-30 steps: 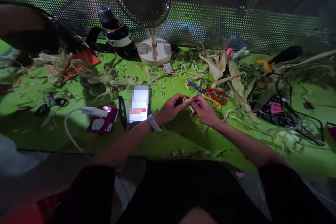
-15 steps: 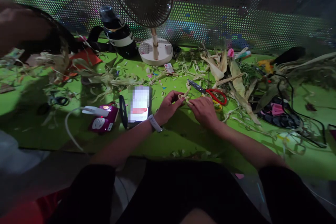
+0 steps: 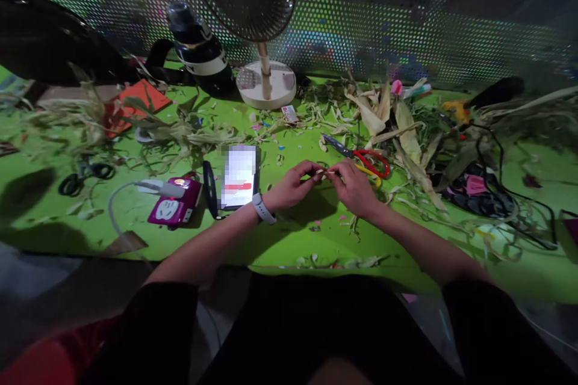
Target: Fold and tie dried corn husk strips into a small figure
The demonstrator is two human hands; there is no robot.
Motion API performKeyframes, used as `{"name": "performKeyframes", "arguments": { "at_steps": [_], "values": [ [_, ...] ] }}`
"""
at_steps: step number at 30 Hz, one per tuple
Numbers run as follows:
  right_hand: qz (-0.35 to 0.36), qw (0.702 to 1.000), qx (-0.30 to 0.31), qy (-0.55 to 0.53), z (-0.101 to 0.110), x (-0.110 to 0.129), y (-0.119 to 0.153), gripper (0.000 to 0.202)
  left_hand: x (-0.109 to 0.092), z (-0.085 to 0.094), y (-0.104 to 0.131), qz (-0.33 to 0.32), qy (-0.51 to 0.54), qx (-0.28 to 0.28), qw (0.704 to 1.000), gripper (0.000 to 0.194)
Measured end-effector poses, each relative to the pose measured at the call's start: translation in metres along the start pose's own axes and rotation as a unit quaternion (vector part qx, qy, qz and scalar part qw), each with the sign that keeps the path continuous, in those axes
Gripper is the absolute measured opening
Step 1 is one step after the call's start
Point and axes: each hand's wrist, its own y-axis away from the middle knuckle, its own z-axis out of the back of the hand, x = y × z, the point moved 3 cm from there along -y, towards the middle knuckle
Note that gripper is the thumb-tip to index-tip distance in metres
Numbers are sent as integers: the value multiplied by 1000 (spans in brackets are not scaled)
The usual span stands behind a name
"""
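Note:
My left hand (image 3: 295,183) and my right hand (image 3: 354,187) meet over the green table (image 3: 289,246), fingertips pinched close together. Between them is a small pale strip of corn husk (image 3: 321,172), mostly covered by the fingers. Both hands are closed on it. Just beyond my right hand lie red-handled scissors (image 3: 371,162), blades pointing away to the left, with a yellow-handled tool (image 3: 369,175) partly beneath them. A lit phone (image 3: 239,177) rests left of my left hand, near the wrist with the pale watch (image 3: 263,209).
Dry corn husks (image 3: 409,126) heap at the right, others at the left. Behind stand a fan (image 3: 266,84) and a dark bottle (image 3: 203,60). At left are a purple power adapter (image 3: 174,204) with a cable and black scissors (image 3: 85,175). A black cord (image 3: 501,150) loops at right.
The husk strip between my fingers now shows less, and my fingertips have come closer together. Another person's blurred hand at the upper left has gone out of view, and the left side looks brighter.

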Motion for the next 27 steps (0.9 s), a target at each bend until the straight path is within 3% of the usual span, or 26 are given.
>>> {"name": "performKeyframes", "arguments": {
  "at_steps": [7, 12, 17, 20, 27],
  "values": [
    [-116, 977, 56, -169, 4, -3, -5, 23, 7, -8, 1, 131, 205, -4, 970, 32],
    [-228, 936, 35, -265, 0, -11, -3, 30, 6, -9, 2, 177, 288, -14, 941, 33],
    [-303, 866, 105, -383, -11, -15, 0, 38, 3, -8, 2, 176, 305, -34, 935, 36],
    [-309, 825, 100, -463, -16, -15, 0, 39, 2, -9, 2, 164, 292, -41, 941, 35],
    [-328, 782, 87, -522, -19, -10, 0, 39, 3, -11, 1, 141, 264, -65, 952, 39]
  ]
}}
